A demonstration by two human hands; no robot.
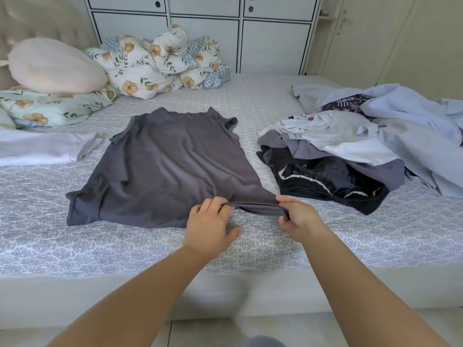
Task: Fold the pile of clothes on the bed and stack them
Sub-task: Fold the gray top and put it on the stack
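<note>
A dark grey shirt [162,169] lies spread flat on the bed [100,246], neck end away from me. My left hand [210,224] and my right hand [298,219] both pinch its near hem at the right corner, which is lifted slightly and stretched between them. To the right lies the unfolded pile of clothes [363,146]: light blue and white garments, a grey one and a black piece with white trim [325,181] at the front. A folded white garment [45,149] lies at the left edge.
A pink pillow [55,66], a floral pillow [47,108] and a bunched floral duvet [160,63] sit at the head and back of the bed. White cupboards [250,33] stand behind. The bed's near edge runs just below my hands.
</note>
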